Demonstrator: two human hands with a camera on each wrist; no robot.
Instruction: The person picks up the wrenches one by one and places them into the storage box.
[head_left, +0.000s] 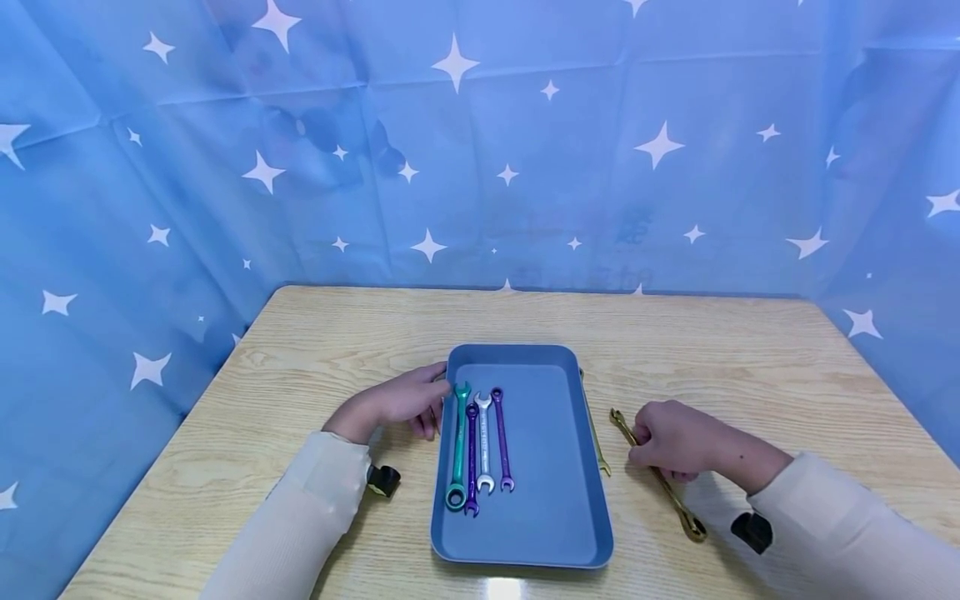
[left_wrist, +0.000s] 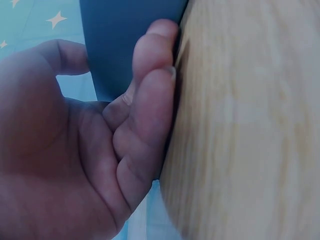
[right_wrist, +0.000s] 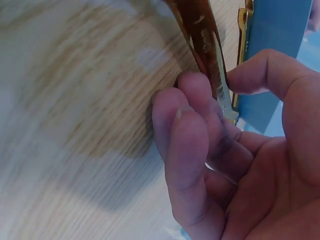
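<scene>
A blue rectangular tray (head_left: 555, 467) stands on the table, with a green wrench (head_left: 460, 442), a silver wrench (head_left: 484, 442) and two purple wrenches (head_left: 503, 437) lying lengthwise in its left half. My left hand (head_left: 401, 400) holds the tray's left side, thumb (left_wrist: 72, 57) at the rim and bent fingers (left_wrist: 155, 105) against the outer wall, low by the tabletop. To the right of the tray, my right hand (head_left: 678, 437) pinches a gold wrench (head_left: 678, 507) near its middle between thumb and fingers. That wrench slants over the wood, its far end toward the tray.
Another gold wrench (head_left: 596, 429) lies along the tray's right wall, partly hidden by it. The light wooden table (head_left: 360, 325) ends at a blue curtain (head_left: 480, 192) with white stars at the back and sides.
</scene>
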